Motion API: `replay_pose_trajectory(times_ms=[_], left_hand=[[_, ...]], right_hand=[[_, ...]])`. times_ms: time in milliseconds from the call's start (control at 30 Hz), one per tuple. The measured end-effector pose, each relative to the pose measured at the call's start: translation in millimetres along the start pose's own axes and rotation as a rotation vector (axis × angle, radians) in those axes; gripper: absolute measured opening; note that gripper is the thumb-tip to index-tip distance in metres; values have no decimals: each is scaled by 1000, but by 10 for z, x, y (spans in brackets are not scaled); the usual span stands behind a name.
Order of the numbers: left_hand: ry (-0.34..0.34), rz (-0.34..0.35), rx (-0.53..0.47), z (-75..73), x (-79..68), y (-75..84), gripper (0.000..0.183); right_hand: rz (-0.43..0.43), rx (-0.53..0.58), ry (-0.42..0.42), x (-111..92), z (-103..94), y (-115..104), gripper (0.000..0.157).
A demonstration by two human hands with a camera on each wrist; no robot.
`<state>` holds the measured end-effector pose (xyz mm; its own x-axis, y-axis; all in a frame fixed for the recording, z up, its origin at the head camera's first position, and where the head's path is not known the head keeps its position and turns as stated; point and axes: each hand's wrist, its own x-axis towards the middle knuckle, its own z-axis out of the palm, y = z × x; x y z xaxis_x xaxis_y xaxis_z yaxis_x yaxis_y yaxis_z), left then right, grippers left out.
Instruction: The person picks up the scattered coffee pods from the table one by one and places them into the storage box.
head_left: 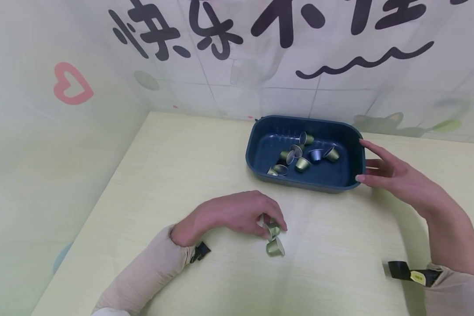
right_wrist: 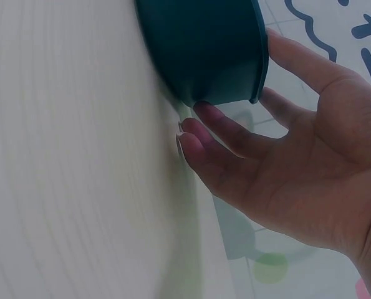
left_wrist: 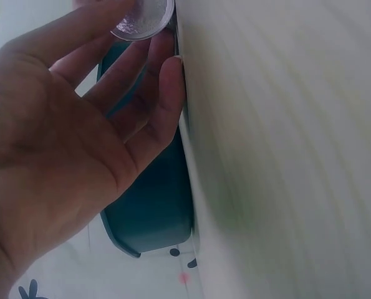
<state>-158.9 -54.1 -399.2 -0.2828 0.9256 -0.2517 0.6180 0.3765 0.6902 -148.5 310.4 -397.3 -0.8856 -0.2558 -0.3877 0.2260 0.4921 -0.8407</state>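
Observation:
My left hand (head_left: 241,213) is low over the table and pinches a green coffee capsule (head_left: 273,230) between thumb and fingers. Right below it a second green capsule (head_left: 274,248) lies tipped on its side. In the left wrist view, the round silvery lid of a capsule (left_wrist: 144,22) shows at the fingertips. My right hand (head_left: 399,175) is at the right end of a dark blue bin (head_left: 306,184), its spread fingers touching the rim and end wall. The right wrist view shows those fingers (right_wrist: 235,134) against the bin's end (right_wrist: 204,56).
Inside the bin lie several green capsules (head_left: 302,164) and one blue capsule (head_left: 316,155). The pale wooden table (head_left: 174,166) meets a printed curtain (head_left: 229,96) behind the bin. Another curtain side (head_left: 63,175) borders the table at left.

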Motion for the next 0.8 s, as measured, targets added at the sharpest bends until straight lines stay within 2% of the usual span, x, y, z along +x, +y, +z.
replay_pose_trajectory(times_ms=[433, 800], left_hand=[[26, -18, -1, 19, 4, -3, 32], [42, -26, 38, 37, 9, -5, 27]], right_hand=[[-2, -3, -2, 7, 6, 12, 84], [-2, -21, 12, 22, 8, 26, 83]])
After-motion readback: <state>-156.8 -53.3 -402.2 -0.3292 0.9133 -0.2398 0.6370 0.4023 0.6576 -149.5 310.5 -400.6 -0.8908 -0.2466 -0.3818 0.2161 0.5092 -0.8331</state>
